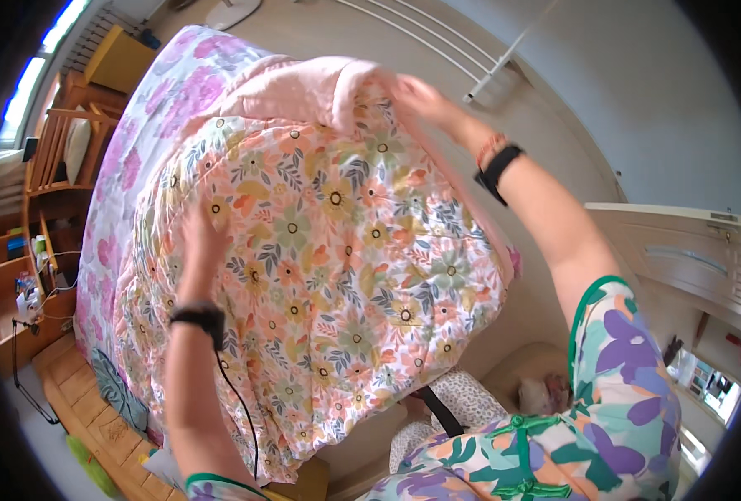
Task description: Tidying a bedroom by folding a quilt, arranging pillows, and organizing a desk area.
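Observation:
A floral quilt (329,275) with a pink underside is spread over the bed in front of me. Its far edge is turned back, so the pink side (291,92) shows in a fold. At the far right end of that fold, my right hand (416,98) is closed on the quilt's edge, its fingertips partly lost against the pink cloth. My left hand (205,238) is over the quilt's left part, smeared by motion; whether it touches or grips the cloth cannot be made out. Each wrist wears a black band.
Under the quilt, a purple-flowered sheet (111,192) covers the bed. Wooden shelves (11,275) and a chair (57,150) stand at the left. A white rail frame (479,83) lies beyond the right hand; a white door (680,250) is at the right. A black cord hangs by my left wrist.

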Motion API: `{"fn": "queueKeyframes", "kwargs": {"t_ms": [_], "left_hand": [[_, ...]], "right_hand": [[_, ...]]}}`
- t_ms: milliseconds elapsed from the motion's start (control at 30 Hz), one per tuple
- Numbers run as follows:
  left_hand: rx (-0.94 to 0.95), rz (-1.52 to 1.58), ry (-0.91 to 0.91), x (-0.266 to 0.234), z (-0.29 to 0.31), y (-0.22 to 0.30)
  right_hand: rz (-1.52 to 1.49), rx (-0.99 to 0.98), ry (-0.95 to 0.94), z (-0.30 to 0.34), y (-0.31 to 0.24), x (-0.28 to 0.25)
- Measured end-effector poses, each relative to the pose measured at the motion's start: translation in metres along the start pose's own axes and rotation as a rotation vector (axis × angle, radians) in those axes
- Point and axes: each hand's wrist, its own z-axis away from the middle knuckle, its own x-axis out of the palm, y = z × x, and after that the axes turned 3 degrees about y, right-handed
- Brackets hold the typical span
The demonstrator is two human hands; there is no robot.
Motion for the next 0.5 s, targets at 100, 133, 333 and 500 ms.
{"fn": "queueKeyframes", "kwargs": {"t_ms": [100,133,333,500], "left_hand": [[0.054,-0.031,-0.235,0.056,0.122,0.006],[0.098,0.070,-0.306,0.085,0.162,0.000],[-0.275,0.415,-0.462,0.117,0.371,0.030],[-0.244,0.461,-0.601,0.124,0.454,0.057]], "right_hand": [[0.212,0.157,0.255,0.108,0.116,-0.032],[0.377,0.278,0.306,0.159,0.153,-0.033],[0.437,0.693,0.669,0.415,0.202,-0.004],[-0.937,1.424,0.511,0.477,0.184,0.080]]}}
